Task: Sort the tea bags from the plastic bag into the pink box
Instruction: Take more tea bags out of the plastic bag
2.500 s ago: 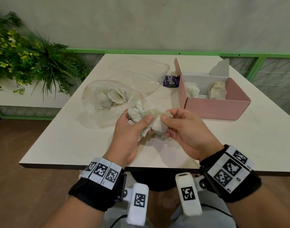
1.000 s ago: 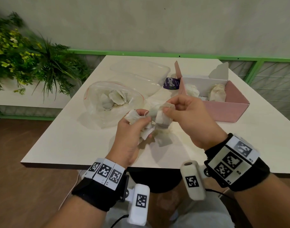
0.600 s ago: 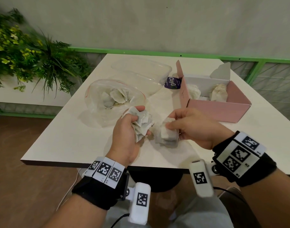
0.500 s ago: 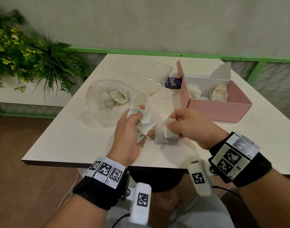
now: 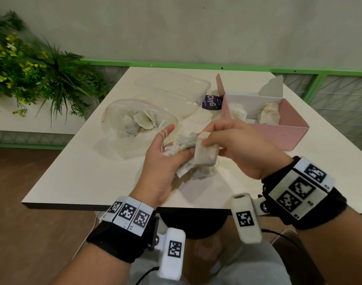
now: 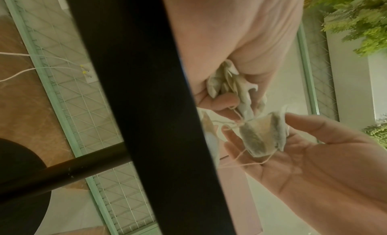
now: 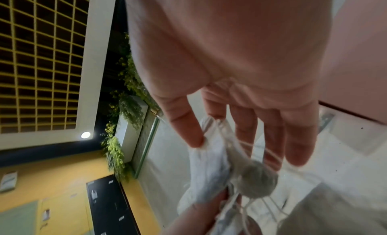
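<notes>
Cradling a tangled clump of tea bags (image 5: 183,148) in its upturned palm, the left hand (image 5: 165,161) has its fingers loosely spread – strings looped over them. The right hand (image 5: 237,147) pinches one tea bag (image 5: 206,154) by its top edge between thumb and forefinger, touching the clump, above the table (image 5: 83,171). Behind the left hand lies the plastic bag (image 5: 135,124) with more tea bags inside. Farther right stands the pink box (image 5: 278,134) – open, some bags in it.
</notes>
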The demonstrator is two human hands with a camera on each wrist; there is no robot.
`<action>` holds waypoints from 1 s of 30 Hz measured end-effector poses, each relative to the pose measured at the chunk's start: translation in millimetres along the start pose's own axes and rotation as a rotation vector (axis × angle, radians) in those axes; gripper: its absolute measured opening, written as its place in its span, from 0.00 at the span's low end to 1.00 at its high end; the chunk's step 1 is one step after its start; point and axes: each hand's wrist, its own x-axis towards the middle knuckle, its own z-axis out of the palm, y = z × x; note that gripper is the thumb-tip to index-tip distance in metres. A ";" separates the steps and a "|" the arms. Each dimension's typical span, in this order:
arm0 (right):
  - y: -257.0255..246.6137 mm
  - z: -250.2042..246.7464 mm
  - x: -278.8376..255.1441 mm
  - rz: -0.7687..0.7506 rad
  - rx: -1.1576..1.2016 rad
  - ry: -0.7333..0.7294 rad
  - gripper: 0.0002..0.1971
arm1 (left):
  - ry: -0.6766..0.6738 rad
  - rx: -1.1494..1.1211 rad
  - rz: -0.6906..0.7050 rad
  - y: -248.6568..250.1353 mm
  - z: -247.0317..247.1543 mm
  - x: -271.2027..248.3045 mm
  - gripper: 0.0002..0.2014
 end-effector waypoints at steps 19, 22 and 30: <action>15.0 -12.8 13.3 0.048 0.030 0.161 0.02 | 0.045 -0.112 -0.038 7.8 -9.4 5.6 0.28; 20.9 -15.4 13.0 0.094 -0.103 0.101 0.02 | 0.088 -0.088 -0.008 7.1 -8.9 5.1 0.29; 32.1 0.4 10.8 -0.026 -0.475 0.027 0.03 | 0.115 -0.080 0.035 3.9 -6.2 4.3 0.25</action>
